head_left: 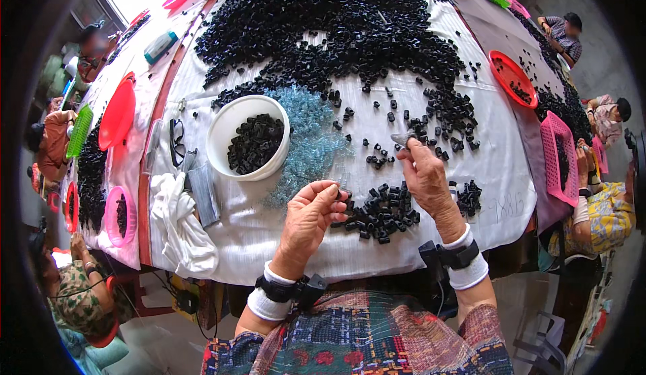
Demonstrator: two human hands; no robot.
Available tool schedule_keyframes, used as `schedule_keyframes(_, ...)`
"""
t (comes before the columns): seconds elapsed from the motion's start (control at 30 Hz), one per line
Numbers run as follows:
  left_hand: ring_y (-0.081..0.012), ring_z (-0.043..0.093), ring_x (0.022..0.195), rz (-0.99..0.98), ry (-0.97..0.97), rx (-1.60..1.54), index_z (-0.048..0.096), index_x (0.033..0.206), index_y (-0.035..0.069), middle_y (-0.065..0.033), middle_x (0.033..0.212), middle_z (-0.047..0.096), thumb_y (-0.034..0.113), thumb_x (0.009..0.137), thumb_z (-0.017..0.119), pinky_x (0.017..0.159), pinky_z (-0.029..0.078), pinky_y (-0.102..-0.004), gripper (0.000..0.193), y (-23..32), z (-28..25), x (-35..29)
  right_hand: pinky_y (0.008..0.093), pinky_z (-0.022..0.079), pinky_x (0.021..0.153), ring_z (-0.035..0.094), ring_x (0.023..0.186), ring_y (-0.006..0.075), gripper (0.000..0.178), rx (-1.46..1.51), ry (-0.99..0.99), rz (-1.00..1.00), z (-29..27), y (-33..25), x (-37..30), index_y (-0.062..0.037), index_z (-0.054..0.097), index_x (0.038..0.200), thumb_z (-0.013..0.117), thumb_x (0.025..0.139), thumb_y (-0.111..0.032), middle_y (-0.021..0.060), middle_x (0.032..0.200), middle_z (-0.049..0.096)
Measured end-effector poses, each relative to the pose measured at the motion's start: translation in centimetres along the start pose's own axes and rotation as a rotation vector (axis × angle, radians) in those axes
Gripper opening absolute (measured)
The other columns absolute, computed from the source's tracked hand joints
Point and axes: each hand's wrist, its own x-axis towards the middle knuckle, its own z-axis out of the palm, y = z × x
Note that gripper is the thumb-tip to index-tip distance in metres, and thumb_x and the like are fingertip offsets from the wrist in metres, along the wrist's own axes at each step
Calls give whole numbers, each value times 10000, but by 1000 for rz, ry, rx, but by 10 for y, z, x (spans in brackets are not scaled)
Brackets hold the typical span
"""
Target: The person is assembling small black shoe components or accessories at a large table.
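Note:
My left hand (309,223) is closed in a pinch near the table's front. A small plastic piece, partly clear and dark at its lower end, shows at its fingertips; the fingers cover much of it. To its right, my right hand (427,173) reaches farther in, thumb and fingers pinched on a small clear greyish piece (402,137). Between and below the hands lies a pile of short black plastic caps (380,213). Left of them, clear bluish small plastic pieces (306,129) are heaped against a white bowl (214,139) holding more black caps.
A huge heap of black caps (316,32) covers the table's far part. Glasses (177,143), a folded grey cloth (203,193) and a white cloth (180,223) lie left. Red trays (494,62) and pink baskets (552,153) stand on side tables, where several people sit.

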Motion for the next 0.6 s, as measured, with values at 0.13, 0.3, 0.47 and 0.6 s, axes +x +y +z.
schedule_keyframes(0.13,-117,616,705,0,48,13,581,1067,12,-106,907,637,125,890,569,616,546,-251,211,1,-7,-1,370,467,684,575,771,294,237,2,-105,-12,13,-4,2,-13,505,1002,518,770,37,113,794,611)
schedule_keyframes(0.3,-109,612,704,-16,63,-32,581,1090,4,-96,910,639,120,884,577,621,542,-247,236,0,-16,-3,378,460,730,559,814,318,274,84,-311,-157,36,-25,11,-15,498,1022,509,754,46,127,862,613)
schedule_keyframes(0.47,-123,621,721,-33,51,-41,594,1082,2,-97,893,647,108,862,608,628,534,-241,244,5,-17,-4,366,476,746,550,860,316,326,-1,-383,-206,56,-30,11,-13,491,1054,526,735,42,143,903,592)
schedule_keyframes(0.6,-130,622,726,-32,43,-49,590,1064,1,-100,901,649,91,850,621,635,535,-248,234,4,-24,-6,356,481,739,550,847,299,351,-116,-388,-249,66,-28,10,-14,489,1082,555,738,5,128,860,574)
